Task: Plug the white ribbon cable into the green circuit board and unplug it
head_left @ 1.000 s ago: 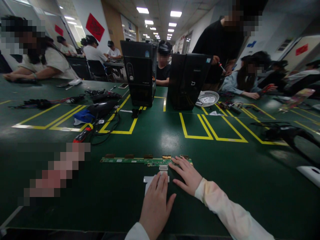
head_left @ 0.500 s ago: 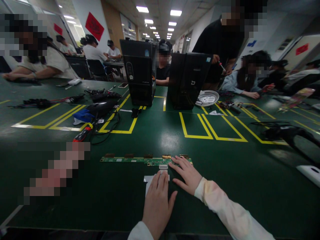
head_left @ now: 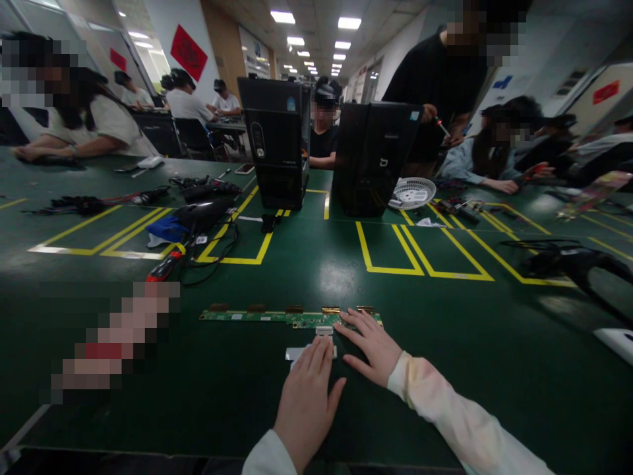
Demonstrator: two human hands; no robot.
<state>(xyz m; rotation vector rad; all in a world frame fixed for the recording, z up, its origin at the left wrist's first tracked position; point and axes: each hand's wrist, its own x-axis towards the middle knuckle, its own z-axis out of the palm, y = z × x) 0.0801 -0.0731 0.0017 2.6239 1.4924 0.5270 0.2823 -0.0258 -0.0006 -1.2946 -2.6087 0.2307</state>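
Here, from the head camera, a look down at a dark green table. Lying across it, in front of the wearer, a long, narrow green circuit board, with brown and gold tabs along the far edge and a pale connector at the near edge. Just on the wearer's side of the connector, a white strip, partly covered by the left hand: palm down, fingers pressed together, thumb well out to the side. Hidden under those fingers, any contact with the strip; impossible to tell how firm. At the board's right end, the right hand, palm down, fingers spread, fingertips at the board. Farther off, two black computer towers.

Step in hand, judging by the pose: apparently fingertip work at the connector, with the board steadied from the right. Called for next, probably: light, even pressure, without sideways push.
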